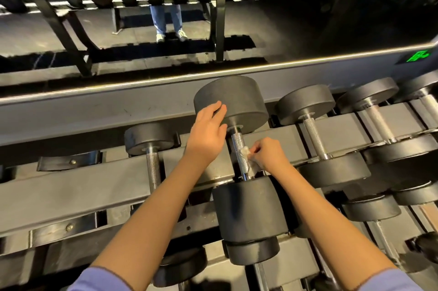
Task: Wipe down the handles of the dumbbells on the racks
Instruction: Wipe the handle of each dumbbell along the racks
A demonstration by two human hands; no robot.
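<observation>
A large black dumbbell (246, 105) lies on the top shelf of the rack (71, 186), its knurled steel handle (238, 141) running toward me. My left hand (208, 134) rests on the far weight head with fingers spread. My right hand (267, 155) pinches a small white wipe (246, 155) against the right side of the handle, near its lower end. The handle's underside is hidden.
A smaller dumbbell (151, 141) sits to the left and several more (315, 134) line the shelf to the right. Further dumbbells (251, 252) lie on the shelf below. A mirror (142, 41) behind the rack reflects another rack and a person's legs.
</observation>
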